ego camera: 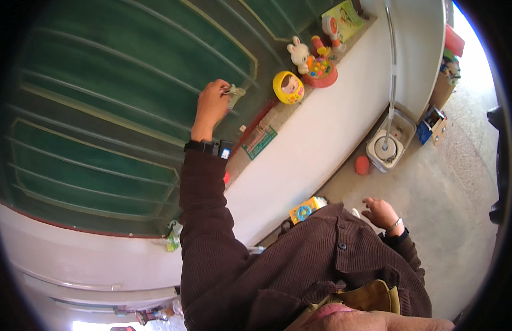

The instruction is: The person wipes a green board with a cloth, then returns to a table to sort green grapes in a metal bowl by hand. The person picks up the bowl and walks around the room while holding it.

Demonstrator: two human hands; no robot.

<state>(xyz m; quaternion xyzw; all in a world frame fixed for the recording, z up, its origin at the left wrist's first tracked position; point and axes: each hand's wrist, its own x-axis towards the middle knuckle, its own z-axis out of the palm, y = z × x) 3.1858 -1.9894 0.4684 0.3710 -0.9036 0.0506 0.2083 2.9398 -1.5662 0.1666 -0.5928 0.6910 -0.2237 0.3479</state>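
Note:
My left hand (214,103) reaches out to a barred window (148,74) with green panes. Its fingers are closed on a crumpled, pale greenish cloth (236,94), held at the metal bars near the window's sill end. Part of the cloth is hidden in the fingers. Beside this hand runs a narrow sill (280,111) with a yellow round doll toy (288,87) on it. My right hand (382,213) hangs at my side above the floor, fingers loosely apart, with nothing seen in it.
Farther along the sill stand a white rabbit toy (299,53), a toy fan (331,31) and a green booklet (344,18). A mop (390,82) stands in a bucket (398,136) beside a red ball-like thing (362,164). A yellow steering-wheel toy (307,210) sits by the wall.

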